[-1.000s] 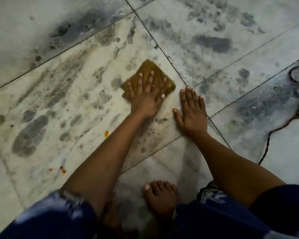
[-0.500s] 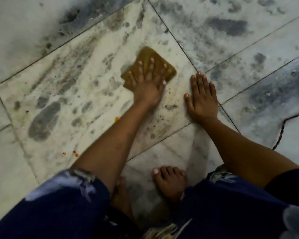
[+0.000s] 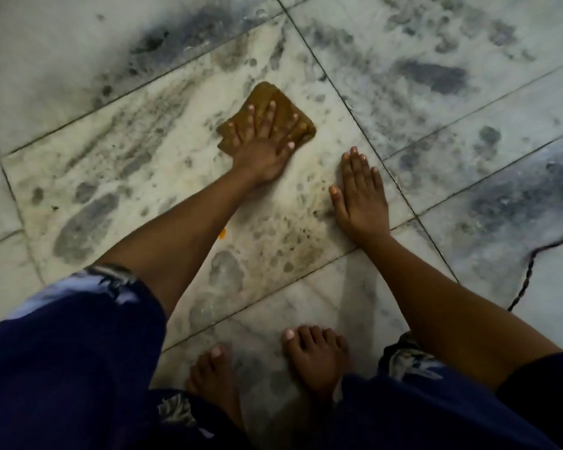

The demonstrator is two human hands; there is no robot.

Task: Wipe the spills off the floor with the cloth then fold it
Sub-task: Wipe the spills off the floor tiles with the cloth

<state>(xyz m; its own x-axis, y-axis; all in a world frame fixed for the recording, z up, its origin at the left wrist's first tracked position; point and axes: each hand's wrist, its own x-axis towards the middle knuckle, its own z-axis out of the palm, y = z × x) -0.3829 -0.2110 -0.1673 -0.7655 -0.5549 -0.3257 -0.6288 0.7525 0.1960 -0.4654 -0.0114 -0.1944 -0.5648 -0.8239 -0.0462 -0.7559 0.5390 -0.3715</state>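
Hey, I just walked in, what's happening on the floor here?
A person is crouched barefoot on the marble tile floor, wiping it. The left hand presses flat, fingers spread, on a brown folded cloth. The right hand rests flat on the tile beside it, apart from the cloth. A brownish speckled smear and a small orange spot lie nearer the feet, so wiping isn't finished.
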